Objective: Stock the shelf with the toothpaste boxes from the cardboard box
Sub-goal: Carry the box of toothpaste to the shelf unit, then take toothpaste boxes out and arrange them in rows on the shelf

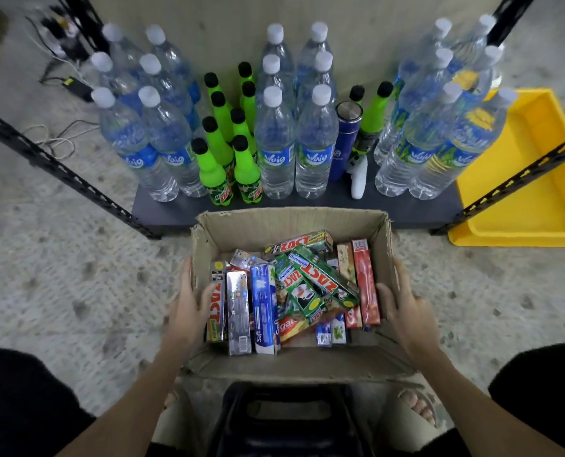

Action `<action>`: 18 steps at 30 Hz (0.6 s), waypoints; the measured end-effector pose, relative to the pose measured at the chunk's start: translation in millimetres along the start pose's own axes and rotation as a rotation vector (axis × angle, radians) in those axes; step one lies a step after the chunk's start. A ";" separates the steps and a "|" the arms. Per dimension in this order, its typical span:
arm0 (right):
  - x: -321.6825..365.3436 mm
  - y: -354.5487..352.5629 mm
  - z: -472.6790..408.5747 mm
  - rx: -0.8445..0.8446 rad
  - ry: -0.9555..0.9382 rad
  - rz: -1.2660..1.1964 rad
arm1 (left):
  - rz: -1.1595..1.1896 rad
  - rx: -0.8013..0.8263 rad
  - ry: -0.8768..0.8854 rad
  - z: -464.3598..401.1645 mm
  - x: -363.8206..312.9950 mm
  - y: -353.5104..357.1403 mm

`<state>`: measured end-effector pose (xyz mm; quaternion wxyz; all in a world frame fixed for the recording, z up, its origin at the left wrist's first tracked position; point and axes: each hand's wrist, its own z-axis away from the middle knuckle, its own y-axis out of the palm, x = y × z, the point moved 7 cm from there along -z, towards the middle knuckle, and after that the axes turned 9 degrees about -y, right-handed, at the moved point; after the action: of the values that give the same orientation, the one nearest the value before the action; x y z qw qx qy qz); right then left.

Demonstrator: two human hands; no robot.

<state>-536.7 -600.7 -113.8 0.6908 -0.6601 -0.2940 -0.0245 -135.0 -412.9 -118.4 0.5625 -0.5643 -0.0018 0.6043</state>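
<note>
An open cardboard box sits on the floor in front of me, filled with several toothpaste boxes in green, blue, silver and red, lying jumbled. My left hand grips the box's left wall, thumb inside over the rim. My right hand grips the right wall the same way. Just beyond the box is the low dark shelf of a black metal rack.
The shelf carries several clear water bottles, green soda bottles, a blue flask and a white object. A yellow tray lies on the floor at right. Cables lie at the far left. A dark stool is below me.
</note>
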 end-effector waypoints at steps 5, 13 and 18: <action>1.2 9.3 2.0 0.044 -0.041 0.162 | 0.047 0.007 0.040 5.7 -4.5 -2.6; -0.8 17.5 -1.1 0.051 -0.022 0.160 | -0.049 -0.068 0.039 5.2 -0.6 -12.4; -0.8 24.6 -7.9 0.203 -0.053 0.167 | -0.087 -0.054 0.034 -2.1 -4.1 -16.7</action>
<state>-524.0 -605.1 -135.9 0.7457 -0.6093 -0.2572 0.0807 -123.3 -410.9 -105.7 0.5729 -0.5889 -0.0329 0.5692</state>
